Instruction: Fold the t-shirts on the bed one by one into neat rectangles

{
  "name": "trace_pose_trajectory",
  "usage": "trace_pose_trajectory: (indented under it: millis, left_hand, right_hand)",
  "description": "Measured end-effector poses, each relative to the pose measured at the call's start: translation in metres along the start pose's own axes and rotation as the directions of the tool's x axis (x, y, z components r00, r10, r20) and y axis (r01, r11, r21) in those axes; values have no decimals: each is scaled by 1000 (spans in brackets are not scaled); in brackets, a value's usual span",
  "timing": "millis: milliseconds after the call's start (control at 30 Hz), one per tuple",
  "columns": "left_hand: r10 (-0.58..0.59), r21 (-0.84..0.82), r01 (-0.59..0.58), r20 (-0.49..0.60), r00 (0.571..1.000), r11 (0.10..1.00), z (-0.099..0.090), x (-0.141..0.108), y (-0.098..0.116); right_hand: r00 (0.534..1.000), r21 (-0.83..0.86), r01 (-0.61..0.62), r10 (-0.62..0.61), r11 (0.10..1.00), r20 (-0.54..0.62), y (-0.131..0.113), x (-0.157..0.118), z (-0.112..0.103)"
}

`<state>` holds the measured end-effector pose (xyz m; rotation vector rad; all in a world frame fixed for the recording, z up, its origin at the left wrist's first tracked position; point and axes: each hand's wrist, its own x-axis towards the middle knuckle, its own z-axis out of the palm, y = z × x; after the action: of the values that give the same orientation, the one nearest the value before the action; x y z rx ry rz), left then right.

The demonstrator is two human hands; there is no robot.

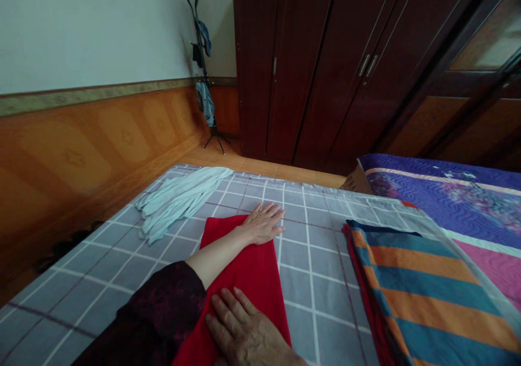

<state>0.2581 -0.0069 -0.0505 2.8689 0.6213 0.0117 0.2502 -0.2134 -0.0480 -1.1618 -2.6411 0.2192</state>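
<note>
A red folded cloth (258, 271) lies flat on the bed, its long side running away from me. My left hand (262, 225) rests palm down across its far edge, fingers stretched out, with the fingertips reaching past the cloth onto the checked sheet. Nearer to me, my right hand (246, 325) presses flat on the same cloth, its fingers extended and close together. Neither hand grips anything. Part of the cloth's near end is hidden by my right hand and left sleeve.
A crumpled pale blue garment (183, 197) lies at the far left of the grey checked sheet (307, 246). On the right sits a stack of folded clothes, an orange and teal striped one (431, 284) on top. Beyond are a purple bedspread (439, 187), dark wardrobe (309, 67) and coat stand (203, 62).
</note>
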Motion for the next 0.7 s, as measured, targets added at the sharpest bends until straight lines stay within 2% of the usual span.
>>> trace_pose_trajectory:
  millis: [133, 167, 233, 333, 433, 500, 600, 700]
  left_hand:
    - [-92, 9, 92, -42, 995, 996, -7, 9, 3]
    - [-73, 9, 74, -63, 995, 997, -10, 6, 9]
    - [37, -3, -38, -95, 995, 999, -11, -9, 24]
    - [214, -57, -217, -57, 975, 975, -6, -38, 44]
    - [229, -104, -225, 26, 973, 969, 1, -57, 49]
    - [222, -112, -216, 46, 974, 970, 4, -57, 45]
    - [207, -96, -201, 59, 977, 975, 1, -43, 36]
    - [130, -78, -125, 58, 990, 989, -5, -31, 34]
  right_hand:
    - [999, 33, -33, 34, 999, -5, -2, -3, -1]
    - [999, 27, -32, 32, 999, -13, -2, -3, 0]
    - [999, 3, -19, 19, 1000, -35, -1, -3, 3]
    - [998, -49, 9, -12, 999, -64, 2, -2, 8]
    - [996, -113, 21, -31, 993, -87, 3, 1, 11]
    - [993, -154, 25, -43, 988, -111, 3, 2, 11]
    - [985, -216, 28, -63, 976, -158, 4, 2, 11]
    - [973, -290, 24, -89, 957, -214, 5, 2, 13]
